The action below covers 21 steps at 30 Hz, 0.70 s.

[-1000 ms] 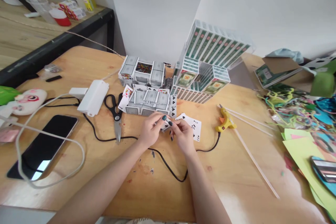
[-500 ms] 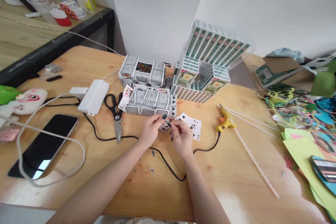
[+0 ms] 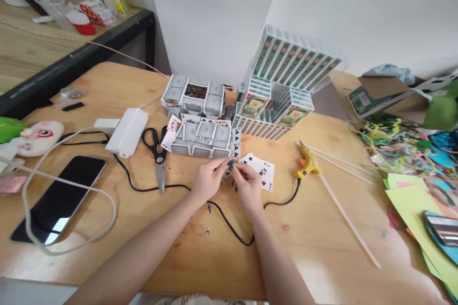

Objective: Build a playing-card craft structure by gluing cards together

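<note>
My left hand (image 3: 209, 178) and my right hand (image 3: 247, 183) meet at the middle of the table, thumbs and fingertips pressed together on a playing card (image 3: 226, 177). The fingers cover most of that card. Under and beside my right hand lie loose spade cards (image 3: 264, 171), fanned on the wood. Just beyond my hands sits a low structure of folded grey-backed cards (image 3: 202, 136), with face-up cards around its base. Behind it stands a larger card box (image 3: 193, 97) with a dark opening in its top.
Right of my hands lies a yellow glue gun (image 3: 307, 164) with clear glue sticks (image 3: 348, 219). Scissors (image 3: 159, 159), a white power strip (image 3: 128, 132) and a phone (image 3: 59, 200) lie to the left. Green card packs (image 3: 296, 59) are stacked behind. A black cable (image 3: 229, 226) crosses the table.
My fingertips have drawn closer together over the card, hiding more of it. My left hand has turned slightly inward. The other things stay in place.
</note>
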{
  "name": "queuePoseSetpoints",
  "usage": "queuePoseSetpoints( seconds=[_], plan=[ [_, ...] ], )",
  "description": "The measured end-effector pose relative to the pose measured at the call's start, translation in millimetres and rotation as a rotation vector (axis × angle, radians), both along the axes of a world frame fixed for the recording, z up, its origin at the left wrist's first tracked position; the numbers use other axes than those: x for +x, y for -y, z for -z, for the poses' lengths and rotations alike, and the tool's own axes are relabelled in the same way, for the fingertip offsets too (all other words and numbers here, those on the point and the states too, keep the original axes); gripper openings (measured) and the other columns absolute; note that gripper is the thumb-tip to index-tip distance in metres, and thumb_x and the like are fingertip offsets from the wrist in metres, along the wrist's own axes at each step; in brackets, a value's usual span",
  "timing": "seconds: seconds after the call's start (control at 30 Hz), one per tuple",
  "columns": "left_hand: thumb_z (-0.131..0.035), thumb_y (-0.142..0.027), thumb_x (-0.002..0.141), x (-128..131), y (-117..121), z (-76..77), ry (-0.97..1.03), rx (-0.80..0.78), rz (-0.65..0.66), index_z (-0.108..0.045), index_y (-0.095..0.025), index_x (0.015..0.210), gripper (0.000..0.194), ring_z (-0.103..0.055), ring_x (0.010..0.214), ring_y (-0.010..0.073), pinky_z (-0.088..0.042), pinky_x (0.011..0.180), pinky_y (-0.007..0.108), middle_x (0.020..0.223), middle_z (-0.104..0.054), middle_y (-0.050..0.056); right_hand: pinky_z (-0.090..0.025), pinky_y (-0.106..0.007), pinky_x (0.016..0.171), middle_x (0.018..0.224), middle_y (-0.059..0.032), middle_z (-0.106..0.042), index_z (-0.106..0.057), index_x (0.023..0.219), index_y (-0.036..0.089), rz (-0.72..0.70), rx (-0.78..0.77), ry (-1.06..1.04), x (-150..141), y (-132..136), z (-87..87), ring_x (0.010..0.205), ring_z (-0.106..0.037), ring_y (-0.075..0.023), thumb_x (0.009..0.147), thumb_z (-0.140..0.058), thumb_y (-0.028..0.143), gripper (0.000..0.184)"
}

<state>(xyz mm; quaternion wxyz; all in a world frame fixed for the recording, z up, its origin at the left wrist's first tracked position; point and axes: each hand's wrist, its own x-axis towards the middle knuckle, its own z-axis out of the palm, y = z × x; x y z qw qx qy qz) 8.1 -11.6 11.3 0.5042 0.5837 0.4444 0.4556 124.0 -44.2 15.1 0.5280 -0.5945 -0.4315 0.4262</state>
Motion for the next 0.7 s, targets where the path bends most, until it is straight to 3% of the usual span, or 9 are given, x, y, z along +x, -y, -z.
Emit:
queuePoseSetpoints(
  seconds=[0.17,0.3,0.47,0.7],
  plan=[
    [-0.050,-0.029,0.085,0.7,2.8,3.2,-0.163,0.154,-0.064,-0.069,-0.018,0.089,0.023,-0.065,0.082,0.0168,-0.050,0.074,0.025,0.090,-0.071,0.006,-0.035,-0.023,0.047,0.066,0.0003,-0.058,-0.065,0.080,0.019,0.014,-0.020,-0.068,-5.0,0.8,1.1,0.053,-0.046,-0.0107,0.075,-0.059,0.037,0.020],
    [-0.049,-0.028,0.085,0.7,2.7,6.7,-0.237,0.210,-0.101,-0.068,-0.019,0.088,0.022,-0.065,0.076,0.0166,-0.049,0.071,0.025,0.086,-0.071,0.006,-0.030,-0.021,0.042,0.055,0.0034,-0.048,-0.062,0.079,0.018,0.004,-0.047,-0.096,-9.7,2.2,0.3,0.047,-0.040,-0.0090,0.077,-0.056,0.037,0.019],
    [-0.049,-0.029,0.084,1.9,2.4,6.2,-0.213,0.183,-0.091,-0.069,-0.019,0.086,0.022,-0.064,0.071,0.0155,-0.048,0.068,0.024,0.083,-0.071,0.005,-0.026,-0.021,0.040,0.049,0.0064,-0.041,-0.057,0.075,0.019,0.017,-0.068,-0.109,-10.9,3.1,0.2,0.042,-0.032,-0.0070,0.076,-0.054,0.032,0.014],
    [-0.052,-0.034,0.081,0.1,-1.8,10.0,-0.172,0.045,-0.130,-0.070,-0.016,0.082,0.026,-0.056,0.056,0.0122,-0.042,0.053,0.021,0.064,-0.066,0.001,-0.028,-0.020,0.038,0.043,0.0093,-0.040,-0.058,0.085,0.017,0.008,-0.123,-0.113,-11.3,4.0,-2.1,0.036,-0.034,-0.0069,0.071,-0.050,0.026,0.018]
  ],
)
